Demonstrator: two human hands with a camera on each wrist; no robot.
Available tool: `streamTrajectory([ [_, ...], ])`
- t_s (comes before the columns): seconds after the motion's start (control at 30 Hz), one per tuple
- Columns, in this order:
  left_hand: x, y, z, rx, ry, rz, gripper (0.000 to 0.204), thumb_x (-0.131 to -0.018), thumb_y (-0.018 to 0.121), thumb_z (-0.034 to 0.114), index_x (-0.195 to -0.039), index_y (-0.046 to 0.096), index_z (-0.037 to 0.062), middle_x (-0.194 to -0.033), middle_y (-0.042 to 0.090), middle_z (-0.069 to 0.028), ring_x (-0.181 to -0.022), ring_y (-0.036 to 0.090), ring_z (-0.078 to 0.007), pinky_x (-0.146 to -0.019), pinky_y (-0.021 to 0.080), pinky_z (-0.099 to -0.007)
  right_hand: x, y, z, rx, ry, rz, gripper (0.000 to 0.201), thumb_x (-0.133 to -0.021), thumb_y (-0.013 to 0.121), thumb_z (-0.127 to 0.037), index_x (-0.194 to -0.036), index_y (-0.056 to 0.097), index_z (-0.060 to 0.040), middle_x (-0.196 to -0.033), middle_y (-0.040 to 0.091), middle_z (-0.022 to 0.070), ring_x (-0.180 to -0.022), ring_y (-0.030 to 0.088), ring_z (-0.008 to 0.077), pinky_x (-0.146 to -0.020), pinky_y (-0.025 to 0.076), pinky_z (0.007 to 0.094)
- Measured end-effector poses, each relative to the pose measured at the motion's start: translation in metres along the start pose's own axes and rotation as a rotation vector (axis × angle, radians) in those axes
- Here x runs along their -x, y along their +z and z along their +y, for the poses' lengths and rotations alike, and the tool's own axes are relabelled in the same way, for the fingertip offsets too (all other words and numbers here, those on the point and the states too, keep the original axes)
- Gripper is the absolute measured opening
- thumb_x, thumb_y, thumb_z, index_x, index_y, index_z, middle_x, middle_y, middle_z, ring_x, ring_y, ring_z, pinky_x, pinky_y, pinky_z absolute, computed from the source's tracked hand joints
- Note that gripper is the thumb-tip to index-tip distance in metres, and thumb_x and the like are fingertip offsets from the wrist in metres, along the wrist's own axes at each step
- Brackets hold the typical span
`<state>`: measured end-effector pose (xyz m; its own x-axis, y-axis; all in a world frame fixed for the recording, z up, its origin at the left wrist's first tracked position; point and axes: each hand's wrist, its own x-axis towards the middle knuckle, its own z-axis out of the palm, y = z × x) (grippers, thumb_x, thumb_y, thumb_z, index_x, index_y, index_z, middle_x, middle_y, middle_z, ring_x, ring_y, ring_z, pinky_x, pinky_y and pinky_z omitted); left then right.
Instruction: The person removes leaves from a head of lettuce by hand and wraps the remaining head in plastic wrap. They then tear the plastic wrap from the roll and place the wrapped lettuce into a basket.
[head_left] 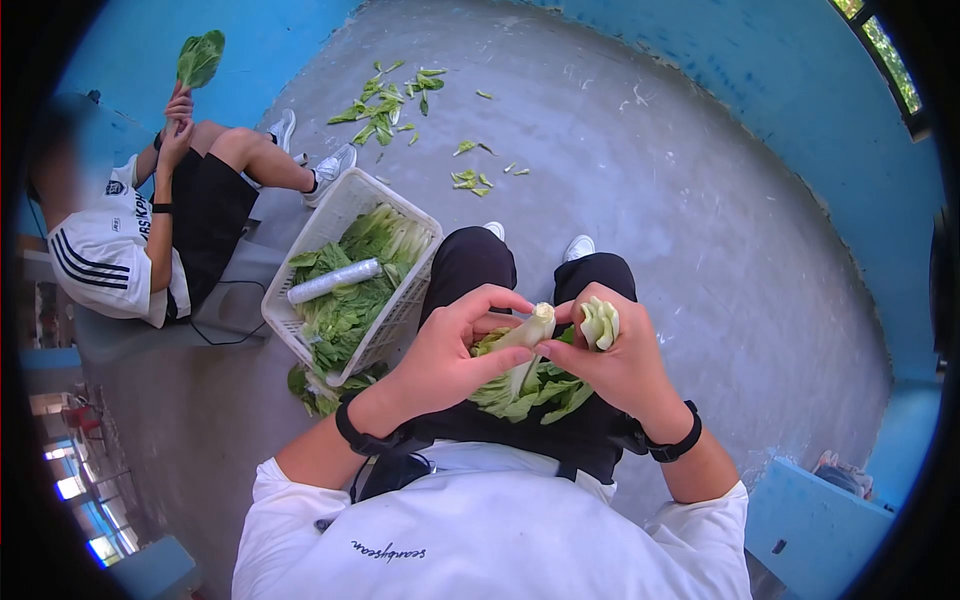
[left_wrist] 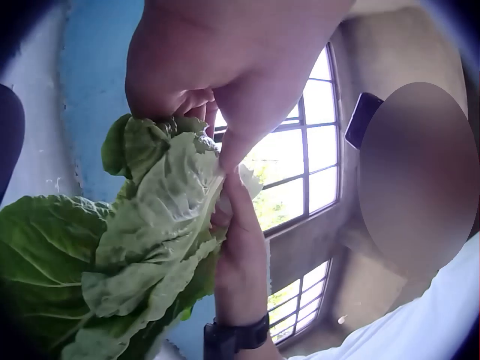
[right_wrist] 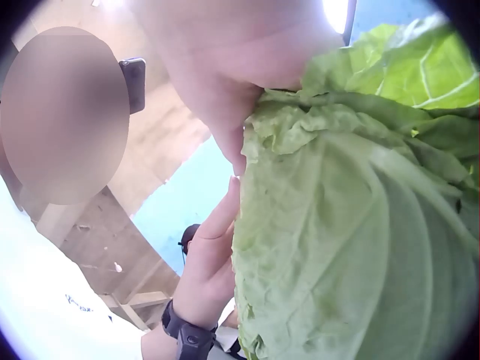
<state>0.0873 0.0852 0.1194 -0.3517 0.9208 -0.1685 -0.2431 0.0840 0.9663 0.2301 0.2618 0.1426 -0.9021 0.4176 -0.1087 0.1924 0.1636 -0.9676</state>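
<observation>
- Pale white-green stalk with a blunt base (head_left: 537, 322) upright over the lap, between the hands; left hand (head_left: 440, 345) pinches it, thumb and index finger on opposite sides
- Right hand (head_left: 625, 370) curls round a pale, ruffled bundle of stalk ends (head_left: 600, 322), thumb reaching to the stalk; its other fingertips can't be told
- Risk, my reading: thumbs pushing unevenly could snap the stalk askew; a light pinch could let it slip
- Broad crinkled green leaves (head_left: 515, 402) hang over black trousers (head_left: 470, 270); a tug could tear them, and they hide part of the lap
- White plastic crate (head_left: 396, 199) of greens beside the left knee, clear film roll (head_left: 335, 281) lying across them, in the way of reaching those beneath
- Green scraps (head_left: 375, 110) on grey floor ahead; seated person (head_left: 110, 250) at left holds up a leaf (head_left: 200, 60)
</observation>
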Motion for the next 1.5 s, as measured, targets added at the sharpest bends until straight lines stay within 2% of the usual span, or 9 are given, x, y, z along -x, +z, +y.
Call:
streamTrajectory([
  [0.23,0.000,-0.003,0.019,-0.450,0.163,0.043,0.039,-0.090,0.075,0.009,-0.126,0.059,0.0045,-0.111,0.074,-0.0192,-0.094,0.076,-0.0304,-0.080,0.058,-0.0354,-0.003,-0.003,-0.012,0.126,0.004,-0.031,0.026,-0.078,0.081,-0.006,-0.092,0.060,-0.0025,-0.075,0.066,0.0079,-0.063,0.060,0.0156,-0.060,0.047,0.0305],
  [0.3,0.001,-0.002,0.026,-0.523,0.180,-0.009,0.038,-0.089,0.075,0.006,-0.124,0.063,0.0022,-0.109,0.074,-0.0147,-0.096,0.075,-0.0254,-0.081,0.057,-0.0324,-0.002,-0.001,-0.017,0.161,0.012,-0.047,0.025,-0.076,0.078,-0.003,-0.093,0.061,-0.0035,-0.074,0.063,0.0054,-0.064,0.057,0.0138,-0.061,0.046,0.0297],
  [0.4,0.000,0.001,0.023,-0.620,0.253,-0.030,0.037,-0.087,0.076,0.006,-0.123,0.067,0.0013,-0.107,0.075,-0.0135,-0.094,0.075,-0.0257,-0.080,0.058,-0.0324,-0.002,-0.001,-0.015,0.151,0.031,-0.087,0.023,-0.073,0.070,-0.001,-0.095,0.062,-0.0012,-0.073,0.061,0.0093,-0.062,0.056,0.0195,-0.061,0.047,0.0321],
  [0.5,0.001,0.000,0.021,-0.707,0.329,-0.039,0.037,-0.086,0.076,0.007,-0.122,0.069,0.0023,-0.103,0.075,-0.0143,-0.089,0.075,-0.0285,-0.077,0.059,-0.0341,0.000,-0.006,-0.012,0.244,0.033,-0.154,0.018,-0.073,0.071,-0.006,-0.088,0.062,-0.0003,-0.075,0.065,0.0172,-0.068,0.064,0.0374,-0.063,0.050,0.0406],
  [0.6,0.002,-0.003,0.024,-0.776,0.315,-0.100,0.037,-0.085,0.076,0.007,-0.121,0.070,0.0033,-0.101,0.075,-0.0144,-0.085,0.074,-0.0288,-0.075,0.059,-0.0348,0.002,-0.010,-0.011,0.331,-0.057,-0.162,0.016,-0.071,0.072,-0.006,-0.084,0.063,0.0000,-0.076,0.064,0.0183,-0.071,0.062,0.0397,-0.064,0.050,0.0434],
  [0.83,0.006,-0.022,0.033,-0.632,0.190,-0.043,0.029,-0.086,0.070,0.009,-0.114,0.067,0.0021,-0.095,0.071,-0.0131,-0.086,0.073,-0.0217,-0.076,0.056,-0.0328,0.003,-0.039,-0.008,0.363,-0.046,-0.237,0.015,-0.072,0.068,-0.003,-0.087,0.065,-0.0007,-0.076,0.064,0.0170,-0.074,0.065,0.0361,-0.066,0.050,0.0412],
  [0.93,0.011,-0.044,0.027,0.029,-0.069,0.095,0.036,-0.094,0.055,0.010,-0.129,0.053,0.0032,-0.103,0.066,-0.0120,-0.082,0.066,-0.0160,-0.072,0.056,-0.0296,0.005,-0.057,-0.008,0.223,0.071,-0.225,0.014,-0.074,0.064,0.000,-0.088,0.065,-0.0002,-0.078,0.067,0.0123,-0.074,0.068,0.0277,-0.068,0.052,0.0368],
  [1.07,0.010,-0.040,0.021,0.322,-0.087,0.029,0.032,-0.096,0.058,0.017,-0.124,0.049,0.0055,-0.093,0.061,-0.0096,-0.074,0.059,-0.0146,-0.064,0.051,-0.0278,0.007,-0.055,-0.009,-0.023,0.190,-0.227,0.010,-0.082,0.064,0.003,-0.090,0.066,-0.0007,-0.083,0.071,0.0034,-0.078,0.066,0.0142,-0.074,0.053,0.0312],
  [1.5,0.001,-0.020,0.007,0.329,-0.091,-0.056,0.048,-0.102,0.067,0.027,-0.139,0.054,-0.0006,-0.120,0.065,-0.0106,-0.114,0.063,-0.0174,-0.099,0.052,-0.0338,-0.008,-0.021,-0.010,-0.108,0.148,-0.192,0.004,-0.097,0.068,-0.004,-0.097,0.065,-0.0016,-0.087,0.068,0.0035,-0.078,0.064,0.0115,-0.073,0.051,0.0279],
])
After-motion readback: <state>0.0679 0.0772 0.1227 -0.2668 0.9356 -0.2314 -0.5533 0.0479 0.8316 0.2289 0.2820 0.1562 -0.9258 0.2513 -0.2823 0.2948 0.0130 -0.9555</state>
